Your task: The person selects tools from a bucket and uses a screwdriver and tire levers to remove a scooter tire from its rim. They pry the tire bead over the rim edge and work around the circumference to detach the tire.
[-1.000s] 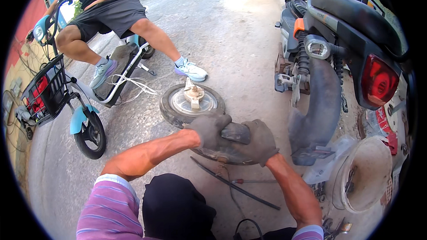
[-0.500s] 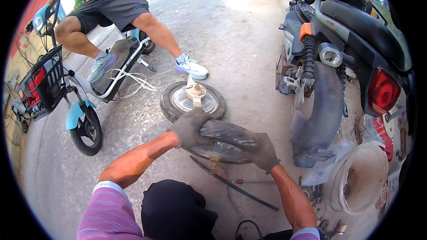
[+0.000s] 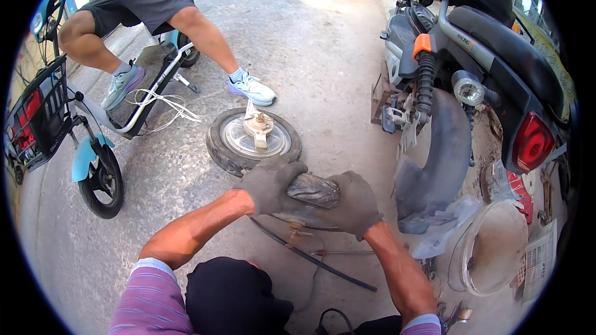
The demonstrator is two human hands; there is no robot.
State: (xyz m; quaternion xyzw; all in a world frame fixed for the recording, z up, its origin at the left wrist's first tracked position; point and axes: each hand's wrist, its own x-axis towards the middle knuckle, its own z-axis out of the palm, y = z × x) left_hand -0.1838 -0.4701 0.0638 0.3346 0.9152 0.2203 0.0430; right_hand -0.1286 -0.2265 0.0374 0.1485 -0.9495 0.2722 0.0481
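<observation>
Both my hands wear dark grey gloves and grip the black tyre [image 3: 313, 191] of a scooter wheel close in front of me. My left hand [image 3: 270, 181] is wrapped over the tyre's left side. On its right side, my right hand [image 3: 352, 205] is closed in the same way. Tread shows between the two hands; most of the rim is hidden behind them, with a rusty axle end [image 3: 295, 234] showing below. Just beyond my left hand, a second wheel [image 3: 225, 149] lies flat, its metal hub facing up.
A thin black strip [image 3: 310, 255] and a red-handled rod [image 3: 326, 252] lie nearby. At right stand a black scooter [image 3: 434, 149] and a whitish bucket [image 3: 496, 248]. At left, a person [image 3: 205, 34] sits on a light-blue scooter [image 3: 93, 158], white cable [image 3: 164, 104] on its footboard.
My hands have come closer together on the tyre, leaving a shorter stretch of tread between them. My right hand has moved toward the left. The whole view has shifted slightly.
</observation>
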